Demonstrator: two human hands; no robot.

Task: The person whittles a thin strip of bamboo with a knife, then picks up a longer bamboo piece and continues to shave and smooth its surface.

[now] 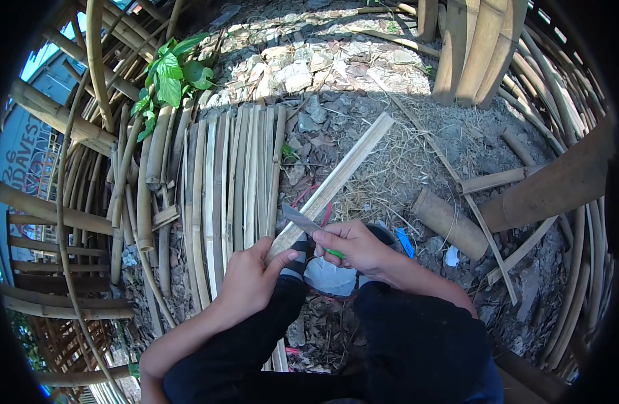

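My left hand point(251, 273) is closed around a split bamboo strip point(350, 161), which slants up and away to the right. A knife point(299, 219) with a green handle point(334, 253) is gripped in my right hand point(346, 244). Its blade lies across the strip a little beyond my left fingers. Beneath my right hand, between my legs, is a pale whitish object point(329, 276), partly covered by the hand.
A row of split bamboo strips point(238, 175) lies at the left. A short bamboo log point(451, 222) and a blue scrap point(405, 242) are on the right. Bamboo posts point(471, 54) stand behind. Leaves and shavings point(370, 192) cover the ground. A green plant point(171, 77) grows back left.
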